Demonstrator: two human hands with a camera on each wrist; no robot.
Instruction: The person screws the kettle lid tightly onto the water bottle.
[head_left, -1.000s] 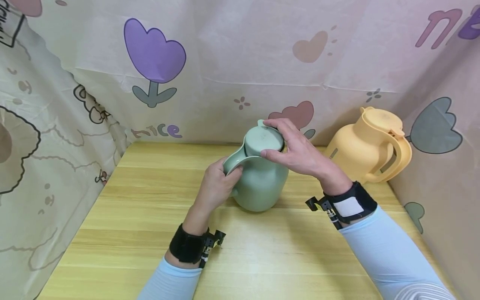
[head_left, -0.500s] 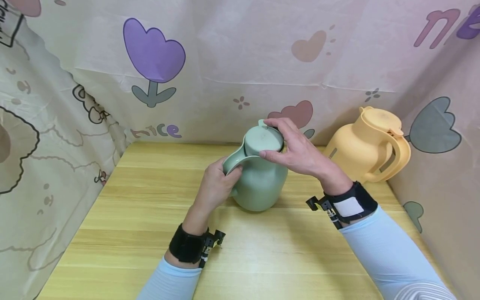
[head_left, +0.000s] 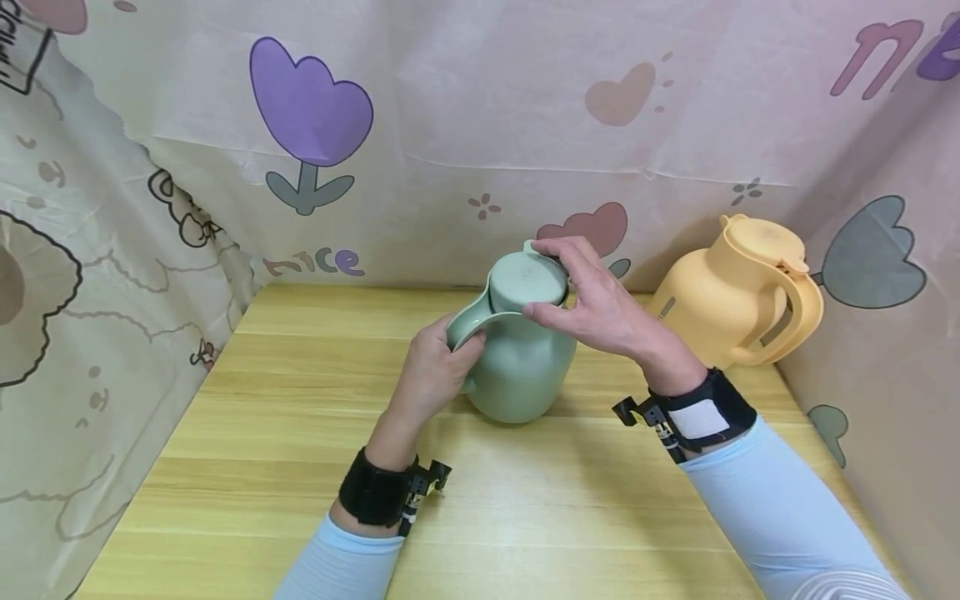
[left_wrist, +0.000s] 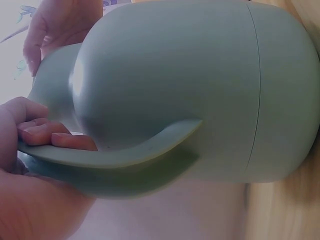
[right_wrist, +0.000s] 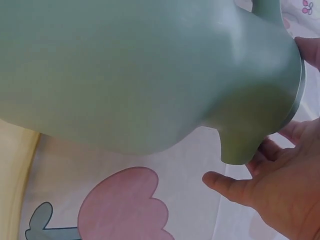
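Observation:
A green thermos jug (head_left: 521, 375) stands on the wooden table, its handle (left_wrist: 142, 155) towards the left. My left hand (head_left: 435, 367) grips that handle; curled fingers show through its loop in the left wrist view. At the top sits a round green lid (head_left: 527, 282). My right hand (head_left: 600, 308) holds the lid by its edge, thumb on the near side and fingers on the far side. In the right wrist view one finger (right_wrist: 227, 187) sticks out free beside the jug's short spout (right_wrist: 240, 147).
A yellow thermos jug (head_left: 697, 292) stands at the back right, its handle facing right. Printed cloth (head_left: 465, 100) hangs behind the wooden table (head_left: 300, 433) and along both sides.

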